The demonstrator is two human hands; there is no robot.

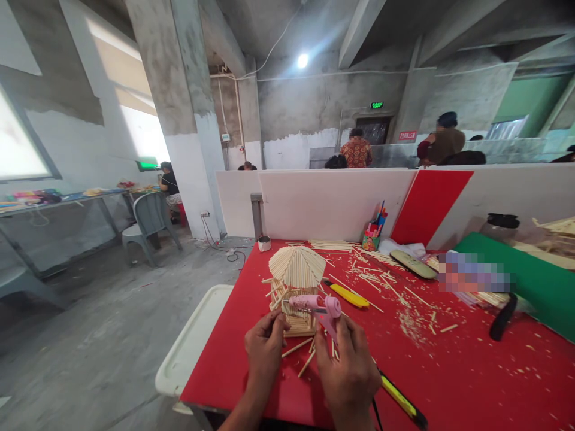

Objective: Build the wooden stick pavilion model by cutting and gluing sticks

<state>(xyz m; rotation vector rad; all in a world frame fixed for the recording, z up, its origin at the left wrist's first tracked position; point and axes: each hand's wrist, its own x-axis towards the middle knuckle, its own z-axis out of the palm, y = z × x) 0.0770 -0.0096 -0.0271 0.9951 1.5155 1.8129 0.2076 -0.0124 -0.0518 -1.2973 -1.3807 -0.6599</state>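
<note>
Nearest the camera, the person's right hand point(348, 362) is closed around the handle of a pink glue gun point(333, 306), hiding most of that handle; the wrist runs off the near edge. Left of it, the left hand point(266, 346) has thumb and forefinger brought close together beside the gun's nozzle; whether they pinch anything cannot be told. Just beyond both hands stands a small stick house point(297, 267) with a cone-shaped roof, toward the left side of the red table point(453, 377), its front wall partly covered by the gun. Loose sticks point(307, 363) lie at its near side, some hidden by the right hand. One yellow cutter point(402, 400) lies to the near right, its far end close to that hand; another cutter point(349, 295) lies right of the house. Farther right, a pack point(474, 274) is blurred beyond reading.
</note>
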